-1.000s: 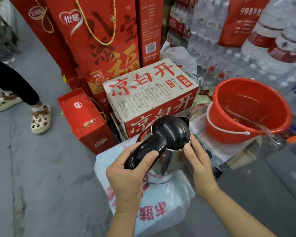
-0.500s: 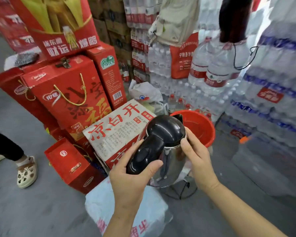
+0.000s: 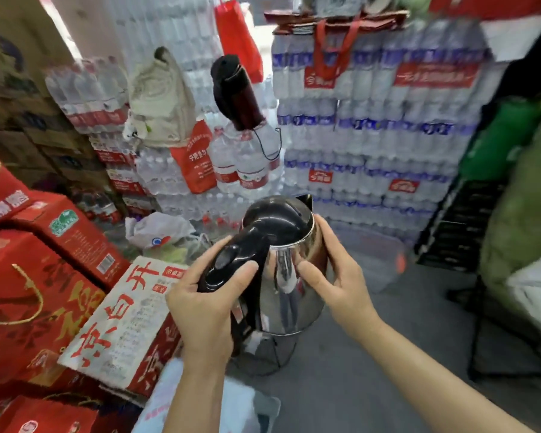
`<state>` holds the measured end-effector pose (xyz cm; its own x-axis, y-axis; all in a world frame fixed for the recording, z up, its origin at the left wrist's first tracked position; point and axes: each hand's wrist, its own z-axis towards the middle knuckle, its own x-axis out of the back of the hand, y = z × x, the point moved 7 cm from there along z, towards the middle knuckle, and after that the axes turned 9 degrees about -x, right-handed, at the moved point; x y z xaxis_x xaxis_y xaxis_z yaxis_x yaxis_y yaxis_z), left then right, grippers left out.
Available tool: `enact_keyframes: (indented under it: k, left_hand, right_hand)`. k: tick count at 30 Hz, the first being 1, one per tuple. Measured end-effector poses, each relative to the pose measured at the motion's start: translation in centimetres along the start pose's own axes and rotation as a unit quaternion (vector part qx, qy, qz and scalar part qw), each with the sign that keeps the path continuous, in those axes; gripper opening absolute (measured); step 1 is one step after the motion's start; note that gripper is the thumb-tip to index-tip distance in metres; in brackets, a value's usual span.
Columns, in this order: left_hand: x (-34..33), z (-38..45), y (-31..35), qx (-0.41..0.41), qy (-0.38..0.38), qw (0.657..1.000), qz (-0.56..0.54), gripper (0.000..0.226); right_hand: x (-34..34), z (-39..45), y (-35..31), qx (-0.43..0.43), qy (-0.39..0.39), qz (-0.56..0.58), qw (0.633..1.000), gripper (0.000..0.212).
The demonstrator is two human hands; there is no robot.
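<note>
Above its base [image 3: 263, 357], kettle [image 3: 289, 295] lifted higher, left grip [image 3: 206, 304] round handle [image 3: 228, 267], right grip [image 3: 331, 276] clasping its side

Kettle handle [image 3: 228, 265] partly beneath left hand [image 3: 200, 310]

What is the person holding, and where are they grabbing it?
A shiny kettle. The left hand grips its black handle, and the right hand holds its metal side.
</note>
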<state>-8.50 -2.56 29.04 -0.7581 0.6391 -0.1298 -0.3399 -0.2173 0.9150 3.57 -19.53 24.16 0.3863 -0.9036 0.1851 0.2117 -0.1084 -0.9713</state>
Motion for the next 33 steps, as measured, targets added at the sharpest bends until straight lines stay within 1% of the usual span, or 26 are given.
enact_keyframes:
  k: [4, 6, 7, 9, 13, 14, 16, 17, 18, 20, 23, 24, 27, 30, 33]
  left_hand:
    - [-5.3, -1.3, 2.7, 0.014, -0.091, 0.995, -0.042, 0.044]
    - [-7.9, -2.5, 3.9, 0.024, -0.13, 0.989, -0.066, 0.052]
    - [-9.3, -3.3, 4.4, 0.033, -0.147, 0.985, -0.084, 0.056]
    - [-12.2, -5.0, 5.5, 0.043, -0.182, 0.975, -0.12, 0.057]
    - [-18.9, -9.8, 7.9, 0.06, -0.264, 0.947, -0.175, 0.061]
    - [-20.5, -11.2, 8.5, 0.069, -0.282, 0.938, -0.19, 0.066]
    - [-23.8, -14.5, 9.9, 0.084, -0.325, 0.917, -0.217, 0.073]
    - [-25.5, -16.4, 10.7, 0.088, -0.348, 0.905, -0.228, 0.07]
    - [-27.1, -18.3, 11.5, 0.091, -0.369, 0.894, -0.237, 0.067]
    - [-30.2, -22.2, 13.2, 0.096, -0.404, 0.873, -0.254, 0.059]
    - [-34.4, -28.1, 15.3, 0.118, -0.452, 0.839, -0.278, 0.056]
    - [-35.8, -30.1, 16.1, 0.119, -0.47, 0.827, -0.283, 0.056]
    - [-40.0, -35.9, 17.6, 0.134, -0.519, 0.791, -0.294, 0.05]
    - [-43.9, -41.3, 18.9, 0.15, -0.556, 0.76, -0.3, 0.05]
    - [-47.5, -46.3, 20.5, 0.172, -0.588, 0.728, -0.309, 0.045]
  right_hand:
    - [6.4, -3.7, -1.6, -0.003, 0.095, 0.003, 0.996, 0.081]
    - [9.9, -5.8, -1.5, -0.019, 0.153, 0.04, 0.987, 0.077]
    - [11.6, -7.0, -1.5, -0.029, 0.184, 0.067, 0.98, 0.076]
    - [15.0, -9.2, -1.5, -0.055, 0.242, 0.116, 0.962, 0.081]
    - [22.1, -14.7, -2.0, -0.07, 0.356, 0.12, 0.924, 0.083]
    - [23.8, -16.3, -2.2, -0.066, 0.381, 0.113, 0.915, 0.076]
    - [27.1, -19.5, -2.3, -0.066, 0.431, 0.101, 0.894, 0.045]
    - [28.7, -21.3, -2.4, -0.068, 0.46, 0.098, 0.88, 0.035]
    - [30.4, -23.1, -2.6, -0.065, 0.487, 0.093, 0.866, 0.034]
    - [33.9, -26.6, -2.6, -0.067, 0.532, 0.077, 0.841, 0.041]
    - [39.0, -32.1, -2.8, -0.06, 0.591, 0.052, 0.803, 0.064]
    - [40.6, -34.0, -2.8, -0.057, 0.605, 0.045, 0.793, 0.07]
    - [45.1, -39.6, -2.6, -0.064, 0.637, 0.018, 0.768, 0.077]
    - [49.2, -44.4, -2.4, -0.068, 0.662, -0.016, 0.746, 0.093]
    - [52.8, -48.1, -2.1, -0.085, 0.669, -0.039, 0.737, 0.089]
